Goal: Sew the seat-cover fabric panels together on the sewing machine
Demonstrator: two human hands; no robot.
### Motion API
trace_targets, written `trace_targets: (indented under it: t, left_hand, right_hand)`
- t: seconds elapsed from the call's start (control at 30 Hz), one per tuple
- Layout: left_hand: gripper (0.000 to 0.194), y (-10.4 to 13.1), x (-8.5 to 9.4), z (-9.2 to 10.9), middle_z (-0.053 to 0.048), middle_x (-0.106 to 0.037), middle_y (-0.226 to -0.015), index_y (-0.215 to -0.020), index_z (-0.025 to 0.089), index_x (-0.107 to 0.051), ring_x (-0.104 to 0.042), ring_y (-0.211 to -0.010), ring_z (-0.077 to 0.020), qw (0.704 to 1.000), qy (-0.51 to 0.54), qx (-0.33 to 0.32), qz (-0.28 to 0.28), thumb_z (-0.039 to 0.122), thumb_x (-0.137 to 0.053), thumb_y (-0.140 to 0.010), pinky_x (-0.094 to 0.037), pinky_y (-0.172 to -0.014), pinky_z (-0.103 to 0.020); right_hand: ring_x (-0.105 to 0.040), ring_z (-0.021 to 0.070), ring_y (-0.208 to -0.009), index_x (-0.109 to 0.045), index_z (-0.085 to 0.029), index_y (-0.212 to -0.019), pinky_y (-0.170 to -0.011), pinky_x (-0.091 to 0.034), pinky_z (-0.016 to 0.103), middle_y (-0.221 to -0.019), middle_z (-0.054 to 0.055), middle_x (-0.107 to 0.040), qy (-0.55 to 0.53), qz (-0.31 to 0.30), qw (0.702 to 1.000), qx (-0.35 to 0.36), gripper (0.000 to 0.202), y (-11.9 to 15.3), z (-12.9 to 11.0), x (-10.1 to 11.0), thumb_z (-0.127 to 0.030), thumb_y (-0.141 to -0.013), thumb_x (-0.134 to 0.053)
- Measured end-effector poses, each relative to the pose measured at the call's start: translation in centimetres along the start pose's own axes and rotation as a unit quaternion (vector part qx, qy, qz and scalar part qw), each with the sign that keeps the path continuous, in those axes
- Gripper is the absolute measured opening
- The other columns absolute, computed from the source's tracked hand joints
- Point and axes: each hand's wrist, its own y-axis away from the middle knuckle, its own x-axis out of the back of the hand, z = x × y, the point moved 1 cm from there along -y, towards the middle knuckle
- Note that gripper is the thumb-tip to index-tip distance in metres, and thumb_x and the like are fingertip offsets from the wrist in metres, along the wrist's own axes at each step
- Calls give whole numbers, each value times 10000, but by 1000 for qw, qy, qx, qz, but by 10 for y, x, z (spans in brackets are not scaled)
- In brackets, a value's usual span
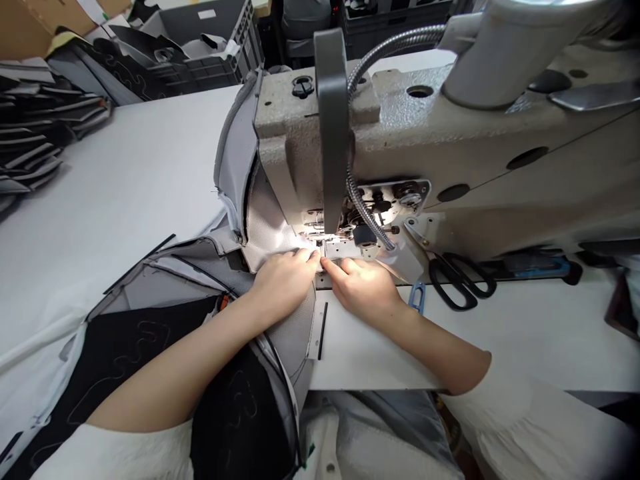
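A grey and black fabric piece (150,340) with black edging drapes over the table's left part and down past its front edge. Its grey part runs under the head of a sewing machine (300,127). My left hand (287,280) presses on the grey fabric just in front of the needle area, fingers together. Close beside it, my right hand (365,287) has its index finger stretched to the fabric's edge, nearly touching my left fingertips, with the other fingers curled. What lies beneath the fingertips is too small to make out.
Black-handled scissors (460,280) and a small blue tool (417,297) lie right of my right hand. Stacked dark pieces (40,133) sit at the far left. A grey crate (200,47) stands behind the white table (165,153).
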Motion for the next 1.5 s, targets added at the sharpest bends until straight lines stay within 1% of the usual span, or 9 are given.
trace_targets:
  t: [0.47, 0.63, 0.8, 0.93, 1.17, 1.27, 1.33, 1.43, 1.5]
  left_hand:
    - [378, -8, -6, -1, -117, -619, -1089, -1217, 137, -544, -626, -906, -202, 1000, 23, 7, 4, 104, -362, -887, -496, -771, -297]
    - [288, -10, -5, -14, -65, -679, -933, -946, 158, -666, -613, -896, -181, 989, 141, -1, 43, 175, -382, -898, -470, -821, -285]
    - [255, -10, -4, -22, -12, -669, -753, -773, 167, -657, -590, -715, -134, 977, 198, 15, 79, 179, -420, -865, -452, -705, -237]
    - [247, -9, -4, -19, -27, -670, -824, -746, 162, -638, -587, -828, -160, 986, 137, -21, 95, 152, -422, -866, -440, -753, -258]
    - [268, -20, -5, -9, -64, -656, -854, -776, 144, -644, -590, -831, -183, 997, 48, -60, 27, 134, -395, -874, -453, -770, -290]
    - [273, -23, -4, -8, -52, -645, -829, -763, 157, -643, -582, -800, -178, 997, 50, -58, 21, 171, -400, -886, -454, -768, -292]
    - [266, -20, -2, -7, -59, -637, -852, -787, 155, -647, -573, -841, -187, 997, 38, -64, 18, 174, -402, -889, -449, -788, -299]
    - [230, -10, 3, -6, -68, -615, -910, -891, 161, -650, -548, -902, -209, 997, 17, -75, 13, 197, -423, -888, -445, -793, -316]
    - [218, -4, 5, -5, -65, -596, -920, -957, 168, -636, -535, -893, -210, 997, 4, -80, 7, 181, -433, -880, -444, -769, -315]
  right_hand:
    - [-516, 170, -641, -575, -160, -1221, -617, -318, 290, -727, 63, -621, 36, 35, 999, -8, 423, -1, 2, -5, -129, -811, -477]
    - [-495, 155, -694, -626, -136, -1106, -636, -345, 271, -756, 59, -606, -59, 88, 992, 68, 324, 5, 0, 0, -127, -849, -428]
    - [-482, 178, -774, -581, -84, -1112, -692, -400, 310, -938, 123, -606, -132, 96, 974, 155, 348, 10, -15, 3, -95, -864, -337]
    - [-491, 204, -839, -567, -48, -1115, -695, -397, 326, -940, 150, -593, -134, 78, 971, 183, 341, 10, -18, 0, -101, -852, -356]
    - [-497, 231, -861, -549, -28, -1138, -691, -355, 335, -925, 158, -604, -130, 52, 963, 230, 359, 5, -21, 1, -176, -845, -406]
    - [-512, 206, -818, -616, -102, -982, -692, -343, 317, -867, 103, -626, -156, 51, 966, 200, 253, 4, -18, 0, -179, -830, -430]
    - [-534, 174, -810, -629, -155, -940, -693, -345, 287, -876, 61, -645, -187, 65, 973, 120, 231, 4, -10, -2, -152, -826, -428]
    - [-564, 143, -831, -599, -189, -1100, -643, -345, 247, -955, 38, -664, -199, 87, 976, -17, 306, 2, 2, -8, -166, -851, -422]
    - [-574, 142, -792, -577, -191, -1172, -574, -318, 252, -912, 37, -671, -169, 69, 982, -35, 335, 0, 5, -12, -200, -875, -422]
